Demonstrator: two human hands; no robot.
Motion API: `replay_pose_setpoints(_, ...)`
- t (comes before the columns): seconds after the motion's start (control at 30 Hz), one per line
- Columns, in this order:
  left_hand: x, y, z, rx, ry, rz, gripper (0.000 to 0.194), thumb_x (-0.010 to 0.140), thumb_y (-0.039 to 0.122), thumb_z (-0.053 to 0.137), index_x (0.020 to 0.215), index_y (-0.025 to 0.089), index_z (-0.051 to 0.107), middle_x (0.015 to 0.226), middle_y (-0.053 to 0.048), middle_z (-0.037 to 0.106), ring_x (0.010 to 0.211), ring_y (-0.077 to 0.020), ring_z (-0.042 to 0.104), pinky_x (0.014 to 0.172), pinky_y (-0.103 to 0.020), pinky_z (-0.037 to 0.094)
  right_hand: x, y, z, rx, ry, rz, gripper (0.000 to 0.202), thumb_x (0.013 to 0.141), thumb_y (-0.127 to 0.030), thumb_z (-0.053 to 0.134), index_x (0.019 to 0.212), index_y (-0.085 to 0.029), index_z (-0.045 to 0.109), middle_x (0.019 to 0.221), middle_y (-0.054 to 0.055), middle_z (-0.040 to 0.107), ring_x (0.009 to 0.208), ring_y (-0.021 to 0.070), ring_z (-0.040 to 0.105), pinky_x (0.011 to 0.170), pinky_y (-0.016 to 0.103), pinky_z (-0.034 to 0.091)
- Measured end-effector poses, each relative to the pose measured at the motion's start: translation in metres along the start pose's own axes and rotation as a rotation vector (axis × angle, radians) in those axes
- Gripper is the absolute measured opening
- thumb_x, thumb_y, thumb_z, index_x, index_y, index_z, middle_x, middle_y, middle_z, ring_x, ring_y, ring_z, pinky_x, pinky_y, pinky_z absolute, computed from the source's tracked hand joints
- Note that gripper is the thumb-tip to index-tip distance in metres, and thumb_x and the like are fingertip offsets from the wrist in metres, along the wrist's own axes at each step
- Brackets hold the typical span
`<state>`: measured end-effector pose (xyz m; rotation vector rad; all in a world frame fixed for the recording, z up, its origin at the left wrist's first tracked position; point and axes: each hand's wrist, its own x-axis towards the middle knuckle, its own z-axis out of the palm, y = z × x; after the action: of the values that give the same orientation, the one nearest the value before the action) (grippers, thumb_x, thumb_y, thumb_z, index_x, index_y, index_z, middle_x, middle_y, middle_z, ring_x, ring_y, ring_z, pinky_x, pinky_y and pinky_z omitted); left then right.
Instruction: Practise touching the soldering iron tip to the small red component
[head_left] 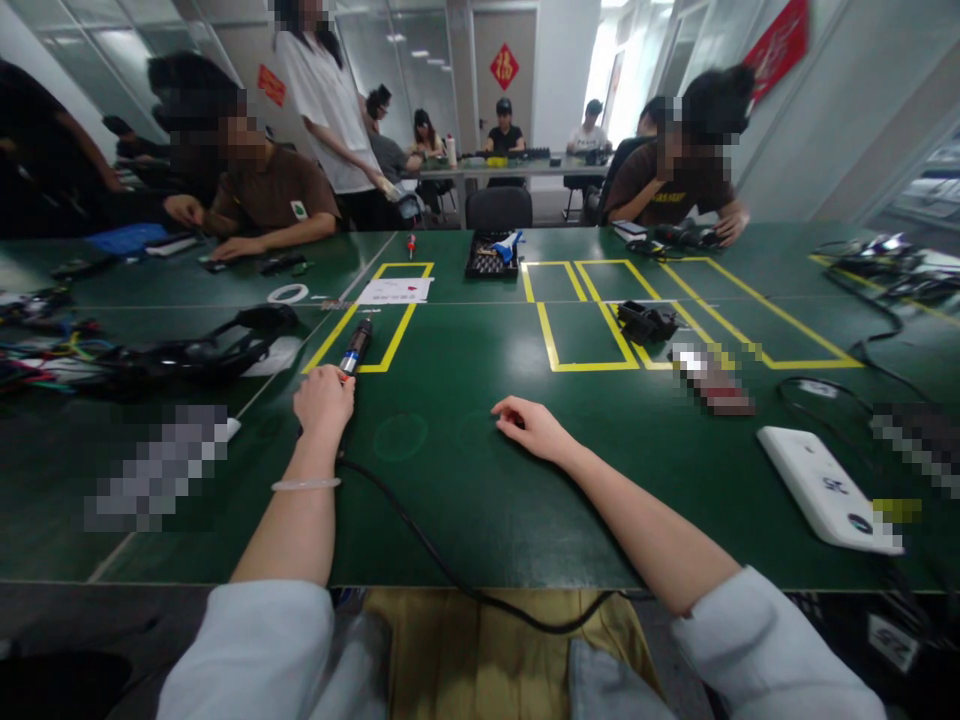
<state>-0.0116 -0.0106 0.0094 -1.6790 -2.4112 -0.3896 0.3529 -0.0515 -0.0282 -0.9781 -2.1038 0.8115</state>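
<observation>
Legibly, red diamond (pixel 504 66) reads 福 — left hand (pixel 324 400) grips screwdriver (pixel 358 346).

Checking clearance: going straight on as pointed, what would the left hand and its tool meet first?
Probably the white paper beyond the tip of the black tool in the left hand, though depth is unclear.

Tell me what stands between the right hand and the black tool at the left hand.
Nothing visible stands between the right hand and the front of the black tool; only flat yellow tape lies there. The left hand covers the tool's rear end.
</observation>
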Motion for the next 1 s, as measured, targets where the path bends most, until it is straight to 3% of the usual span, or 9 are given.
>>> replay_pose_setpoints(0.1,-0.003,0.006,-0.003,-0.056,0.098,0.019,0.027,0.09,0.036,0.042,0.103,0.016,0.055,0.112,-0.017,0.058,0.104,-0.0327,0.056,0.086,-0.045,0.043,0.0,0.0,0.0,-0.006,-0.002,0.0,0.018,0.087,-0.021,0.056,0.104,-0.018,0.062,0.08,0.0,0.062,0.071,0.013,0.056,0.069,0.025,0.044)
replay_pose_setpoints(0.2,-0.009,0.021,-0.004,-0.312,0.128,0.132,0.03,0.092,0.038,0.041,0.109,0.016,0.053,0.109,-0.013,0.062,0.102,-0.0267,0.06,0.09,-0.04,0.044,0.001,0.0,0.0,-0.01,0.001,-0.003,0.017,0.087,-0.021,0.056,0.103,-0.018,0.062,0.08,0.001,0.062,0.071,0.0131,0.056,0.069,0.025,0.044)
replay_pose_setpoints(0.27,-0.018,0.038,-0.004,-0.574,0.015,0.256,0.031,0.091,0.042,0.044,0.108,0.017,0.053,0.103,-0.009,0.066,0.095,-0.0214,0.063,0.088,-0.035,0.047,0.001,-0.001,0.0,-0.012,0.002,-0.003,0.017,0.087,-0.021,0.056,0.103,-0.018,0.062,0.08,0.001,0.062,0.071,0.0131,0.056,0.068,0.025,0.044)
replay_pose_setpoints(0.37,-0.038,0.07,-0.002,-0.862,-0.249,0.426,0.033,0.087,0.046,0.053,0.101,0.016,0.057,0.094,-0.007,0.069,0.085,-0.0183,0.065,0.083,-0.032,0.05,0.001,-0.002,-0.001,-0.025,0.001,0.002,0.017,0.087,-0.02,0.056,0.103,-0.018,0.062,0.08,0.001,0.062,0.07,0.013,0.056,0.068,0.025,0.044)
replay_pose_setpoints(0.5,-0.067,0.106,-0.003,-0.92,-0.518,0.582,0.035,0.085,0.045,0.057,0.103,0.016,0.065,0.099,-0.007,0.069,0.088,-0.0189,0.064,0.081,-0.032,0.049,0.0,-0.003,0.0,-0.013,-0.011,-0.006,0.021,0.086,-0.019,0.057,0.107,-0.018,0.06,0.081,0.0,0.063,0.07,0.0127,0.056,0.069,0.025,0.045)
replay_pose_setpoints(0.67,-0.088,0.124,-0.006,-0.986,-0.748,0.7,0.044,0.087,0.04,0.057,0.123,0.015,0.06,0.109,-0.009,0.066,0.093,-0.019,0.061,0.083,-0.031,0.047,0.0,-0.005,0.004,0.001,-0.059,-0.054,0.032,0.084,-0.018,0.06,0.115,-0.02,0.056,0.083,0.0,0.064,0.07,0.0125,0.057,0.07,0.025,0.045)
replay_pose_setpoints(0.83,-0.094,0.127,-0.001,-1.08,-0.844,0.703,0.055,0.088,0.038,0.057,0.137,0.015,0.047,0.105,-0.008,0.064,0.088,-0.0165,0.06,0.08,-0.03,0.047,0.0,-0.007,0.006,-0.069,-0.056,-0.093,0.017,0.084,-0.018,0.06,0.101,-0.019,0.061,0.088,0.002,0.064,0.075,0.0139,0.057,0.071,0.025,0.045)
replay_pose_setpoints(1.0,-0.097,0.127,-0.002,-1.074,-0.767,0.695,0.055,0.087,0.037,0.058,0.136,0.017,0.045,0.101,-0.006,0.062,0.086,-0.0149,0.06,0.079,-0.029,0.048,0.0,-0.005,0.004,0.034,-0.023,0.008,0.014,0.086,-0.025,0.06,0.099,-0.018,0.06,0.08,0.001,0.065,0.068,0.0129,0.058,0.066,0.024,0.044)
